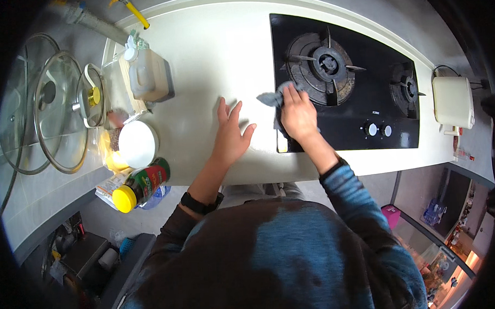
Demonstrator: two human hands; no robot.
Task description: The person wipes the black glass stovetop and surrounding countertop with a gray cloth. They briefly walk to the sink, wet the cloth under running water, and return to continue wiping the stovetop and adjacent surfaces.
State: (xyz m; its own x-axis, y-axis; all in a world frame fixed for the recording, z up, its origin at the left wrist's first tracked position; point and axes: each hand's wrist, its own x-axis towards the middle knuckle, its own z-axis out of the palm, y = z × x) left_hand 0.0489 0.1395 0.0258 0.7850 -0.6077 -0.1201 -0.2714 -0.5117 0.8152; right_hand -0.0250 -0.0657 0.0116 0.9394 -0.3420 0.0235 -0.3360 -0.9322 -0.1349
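My right hand point(299, 114) presses a grey cloth point(272, 98) onto the left edge of a black glass gas hob point(336, 127). Part of the cloth spreads past that edge over the white countertop point(211, 53), and more of it is hidden under my palm. Just beyond my fingers is the hob's large left burner point(328, 64) with its metal pan support. My left hand point(231, 134) holds nothing; its fingers are apart, over the countertop left of the hob. Whether it touches the surface I cannot tell.
Along the left stand a plastic jug point(150, 74) of brownish liquid, a white round lid point(138, 144), a jar with a yellow cap point(124, 199) and several glass pan lids point(60, 116). Two control knobs point(371, 129) sit at the hob's front. A cream container point(453, 102) is at the right.
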